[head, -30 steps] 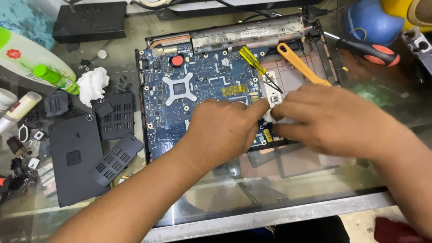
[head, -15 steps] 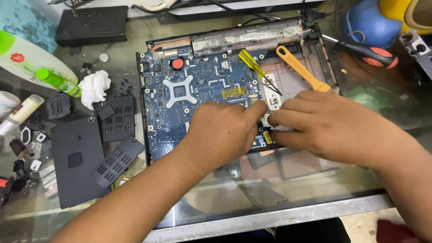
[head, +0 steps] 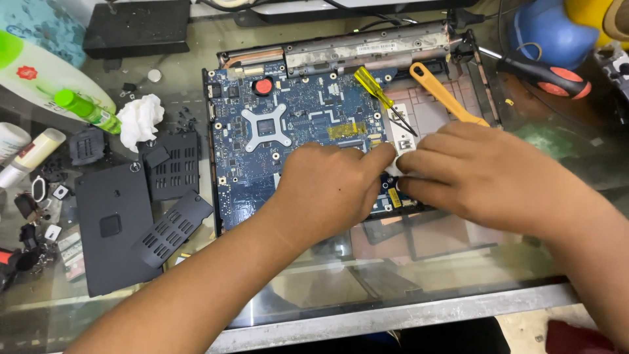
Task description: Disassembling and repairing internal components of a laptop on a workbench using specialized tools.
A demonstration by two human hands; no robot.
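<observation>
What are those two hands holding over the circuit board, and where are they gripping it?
Both the left hand and right hand pinch a small white piece by its edges, fingertips meeting; what it is cannot be told.

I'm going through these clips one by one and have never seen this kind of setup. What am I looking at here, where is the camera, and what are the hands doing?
There is no machine here: a person works with two bare hands, filmed by a camera worn on their head, looking down at a glass table. In the middle lies an opened laptop, its blue circuit board exposed. The left hand and the right hand meet over the board's right edge, pinching a small white piece between their fingertips; what it is cannot be told. Beside them, on the laptop, lie a yellow screwdriver and an orange plastic pry tool. To the left sit black cover panels, a crumpled white tissue and a green-capped bottle.
</observation>
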